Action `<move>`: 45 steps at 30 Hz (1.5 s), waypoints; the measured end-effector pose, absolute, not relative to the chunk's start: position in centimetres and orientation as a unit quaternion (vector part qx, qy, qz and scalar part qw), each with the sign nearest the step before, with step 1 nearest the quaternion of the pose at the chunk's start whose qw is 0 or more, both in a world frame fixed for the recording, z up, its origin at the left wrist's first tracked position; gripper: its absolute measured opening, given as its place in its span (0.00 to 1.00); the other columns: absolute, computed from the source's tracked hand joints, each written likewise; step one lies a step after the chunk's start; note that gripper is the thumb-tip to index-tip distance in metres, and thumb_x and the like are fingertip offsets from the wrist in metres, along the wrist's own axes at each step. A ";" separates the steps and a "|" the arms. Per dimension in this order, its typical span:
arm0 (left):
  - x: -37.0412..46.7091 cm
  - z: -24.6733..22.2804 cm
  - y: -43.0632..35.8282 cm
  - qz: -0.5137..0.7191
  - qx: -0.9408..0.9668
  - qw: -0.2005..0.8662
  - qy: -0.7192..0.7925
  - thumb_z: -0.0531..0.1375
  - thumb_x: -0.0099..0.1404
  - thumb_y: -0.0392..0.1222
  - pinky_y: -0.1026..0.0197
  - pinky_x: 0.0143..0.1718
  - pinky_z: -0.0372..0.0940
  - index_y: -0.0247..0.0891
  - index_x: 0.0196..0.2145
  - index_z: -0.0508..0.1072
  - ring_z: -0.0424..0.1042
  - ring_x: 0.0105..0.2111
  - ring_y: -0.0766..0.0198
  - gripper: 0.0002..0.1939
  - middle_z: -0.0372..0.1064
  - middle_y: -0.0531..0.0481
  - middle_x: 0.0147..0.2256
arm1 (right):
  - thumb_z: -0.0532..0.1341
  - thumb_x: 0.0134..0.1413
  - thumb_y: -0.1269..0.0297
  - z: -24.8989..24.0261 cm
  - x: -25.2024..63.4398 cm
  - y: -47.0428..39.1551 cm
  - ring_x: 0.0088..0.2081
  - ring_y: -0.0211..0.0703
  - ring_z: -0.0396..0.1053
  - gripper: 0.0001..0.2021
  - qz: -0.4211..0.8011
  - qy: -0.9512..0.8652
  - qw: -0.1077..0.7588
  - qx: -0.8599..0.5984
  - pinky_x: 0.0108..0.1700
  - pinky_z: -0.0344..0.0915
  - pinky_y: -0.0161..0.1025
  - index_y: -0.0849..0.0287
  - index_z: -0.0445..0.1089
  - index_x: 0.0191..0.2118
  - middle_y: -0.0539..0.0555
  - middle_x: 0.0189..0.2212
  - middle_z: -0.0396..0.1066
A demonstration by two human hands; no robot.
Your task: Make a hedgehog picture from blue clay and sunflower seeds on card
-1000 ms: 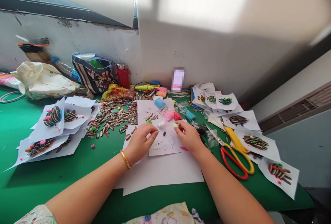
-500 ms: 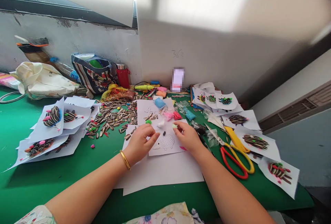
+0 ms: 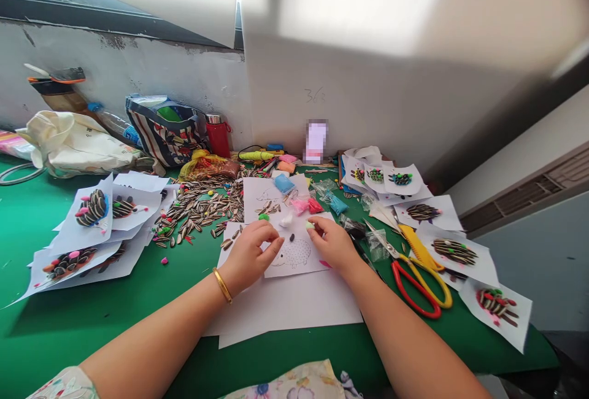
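Taking the hedgehog drawing (image 3: 299, 261) as the clock's centre, blank paper (image 3: 294, 310) lies at 6 o'clock. The left hand (image 3: 251, 255) is at 9, thumb near a curled forefinger; I cannot tell whether they touch or hold anything. At 3, the right hand (image 3: 335, 244) closes thumb and fingertips on a pale green lump (image 3: 310, 225), just past the drawing's upper edge. A light pinch with the pads should suit it, as it looks soft enough to dent. Further out at 3, the scissors (image 3: 396, 255) lie well apart from the fingers.

Just beyond the drawing's outline, a small black piece (image 3: 291, 237) sits at 12; hovering wrists should avoid brushing it. Further off are a white lump (image 3: 286, 221) near 12, a green lump (image 3: 264, 217) at 11 and a red lump (image 3: 315, 205) at 1; keeping them apart should keep colours clean. Sunflower seeds (image 3: 202, 212) spread at 10.
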State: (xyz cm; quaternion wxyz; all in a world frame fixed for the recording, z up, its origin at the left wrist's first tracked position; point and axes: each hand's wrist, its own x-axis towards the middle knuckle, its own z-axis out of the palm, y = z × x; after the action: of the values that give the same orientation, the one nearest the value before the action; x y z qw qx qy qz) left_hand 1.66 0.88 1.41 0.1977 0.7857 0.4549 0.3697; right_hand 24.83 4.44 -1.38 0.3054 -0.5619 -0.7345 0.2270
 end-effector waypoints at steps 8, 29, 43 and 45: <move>1.8 1.6 0.8 0.364 0.801 0.192 0.434 0.54 0.72 0.42 0.57 0.40 0.63 0.40 0.35 0.73 0.68 0.36 0.61 0.10 0.70 0.48 0.34 | 0.56 0.59 0.59 -1.3 24.9 4.4 0.33 0.43 0.68 0.14 0.226 -0.737 0.305 -0.559 0.37 0.62 0.39 0.55 0.74 0.46 0.53 0.34 0.74; 1.3 0.2 2.0 0.215 0.850 0.095 0.471 0.55 0.70 0.40 0.56 0.40 0.62 0.40 0.34 0.73 0.72 0.36 0.57 0.09 0.74 0.47 0.33 | 0.56 0.61 0.57 -1.0 24.5 4.0 0.33 0.42 0.69 0.12 0.261 -0.762 0.257 -0.534 0.37 0.63 0.37 0.53 0.71 0.46 0.51 0.35 0.75; 0.0 2.6 1.9 0.139 0.865 0.156 0.456 0.58 0.63 0.34 0.56 0.39 0.62 0.41 0.32 0.77 0.72 0.36 0.57 0.08 0.72 0.47 0.35 | 0.57 0.60 0.59 -1.4 24.7 4.2 0.37 0.43 0.70 0.12 0.268 -0.760 0.262 -0.531 0.41 0.64 0.39 0.54 0.71 0.47 0.52 0.37 0.75; -0.1 2.8 1.8 0.125 0.865 0.169 0.455 0.60 0.61 0.34 0.56 0.39 0.62 0.42 0.30 0.77 0.72 0.34 0.57 0.06 0.72 0.48 0.34 | 0.57 0.60 0.59 -1.4 24.6 4.2 0.38 0.44 0.70 0.12 0.267 -0.761 0.262 -0.530 0.42 0.65 0.40 0.54 0.71 0.47 0.52 0.38 0.75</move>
State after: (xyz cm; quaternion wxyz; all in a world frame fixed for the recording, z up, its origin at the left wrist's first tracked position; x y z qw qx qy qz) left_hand -0.10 1.80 2.82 0.1688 0.8655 0.4549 0.1247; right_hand 24.63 4.23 -1.37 0.2624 -0.5301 -0.7608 0.2671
